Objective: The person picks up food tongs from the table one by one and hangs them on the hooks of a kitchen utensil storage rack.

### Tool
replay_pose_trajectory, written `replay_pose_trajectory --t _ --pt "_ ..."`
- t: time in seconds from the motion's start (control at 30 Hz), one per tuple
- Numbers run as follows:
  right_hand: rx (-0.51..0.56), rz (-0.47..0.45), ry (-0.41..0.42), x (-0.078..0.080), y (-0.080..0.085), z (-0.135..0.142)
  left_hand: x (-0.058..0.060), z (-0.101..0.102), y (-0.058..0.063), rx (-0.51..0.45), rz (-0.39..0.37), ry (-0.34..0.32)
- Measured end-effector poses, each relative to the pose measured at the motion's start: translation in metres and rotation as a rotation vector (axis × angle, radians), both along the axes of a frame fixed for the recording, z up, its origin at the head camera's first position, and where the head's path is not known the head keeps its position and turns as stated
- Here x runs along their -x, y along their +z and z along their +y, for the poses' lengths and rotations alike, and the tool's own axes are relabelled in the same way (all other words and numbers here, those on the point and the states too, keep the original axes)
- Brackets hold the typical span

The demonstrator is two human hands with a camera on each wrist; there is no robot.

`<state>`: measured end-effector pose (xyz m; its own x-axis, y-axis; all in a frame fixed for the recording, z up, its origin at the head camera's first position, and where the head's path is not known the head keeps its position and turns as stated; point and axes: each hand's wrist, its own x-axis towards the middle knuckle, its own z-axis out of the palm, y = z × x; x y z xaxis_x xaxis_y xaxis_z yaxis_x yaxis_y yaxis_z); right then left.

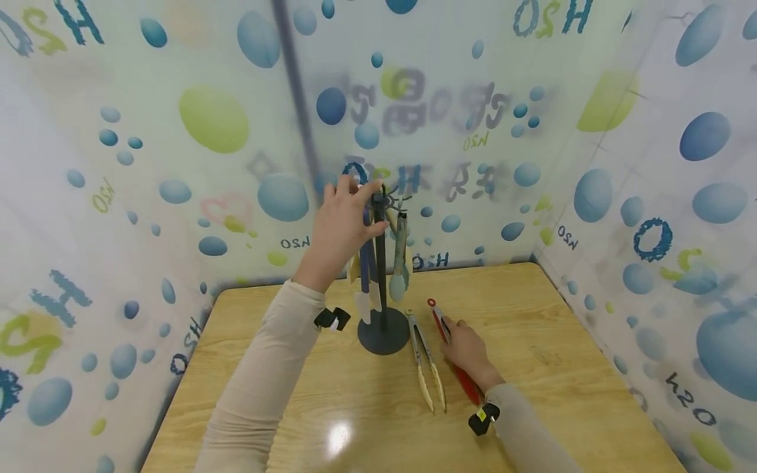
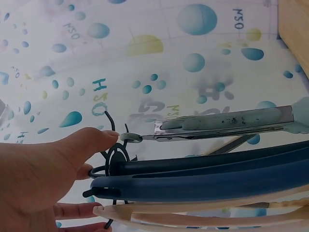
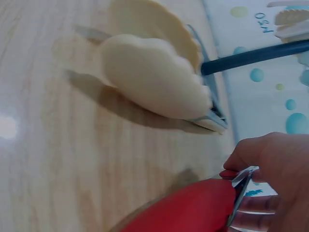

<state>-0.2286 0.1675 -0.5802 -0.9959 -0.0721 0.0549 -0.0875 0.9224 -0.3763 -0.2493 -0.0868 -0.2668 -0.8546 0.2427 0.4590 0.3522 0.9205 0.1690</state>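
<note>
A black utensil stand with a round base stands upright on the table, with several utensils hanging from its hooks. My left hand holds the stand's top, thumb and fingers on either side of the hooks. In the left wrist view, the thumb touches a hook beside the ring of pale green tongs. Dark blue tongs and beige ones hang alongside. My right hand grips red tongs lying low over the table. Left of them lie cream-tipped tongs, their arms spread.
The wooden table meets patterned curtains at its back and sides. The stand's dark base rests near the table's middle, just left of the cream-tipped tongs.
</note>
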Motion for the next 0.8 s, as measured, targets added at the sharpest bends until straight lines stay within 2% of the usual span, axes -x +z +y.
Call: replay_pose_trajectory --t 0.17,0.43,0.63,0.8 --pt "0.039 0.075 -0.005 0.002 0.017 0.005 -0.001 -0.001 0.001 0.009 0.022 0.000" --pt "0.121 0.304 0.025 0.001 0.048 0.010 -0.002 -0.001 0.003 0.017 0.013 -0.002" --pt "0.186 0.364 0.016 0.002 0.072 0.006 -0.002 -0.003 0.004 0.024 -0.018 -0.004" --pt "0.235 0.452 0.040 0.001 0.097 0.001 -0.003 -0.003 0.004 0.027 -0.053 0.000"
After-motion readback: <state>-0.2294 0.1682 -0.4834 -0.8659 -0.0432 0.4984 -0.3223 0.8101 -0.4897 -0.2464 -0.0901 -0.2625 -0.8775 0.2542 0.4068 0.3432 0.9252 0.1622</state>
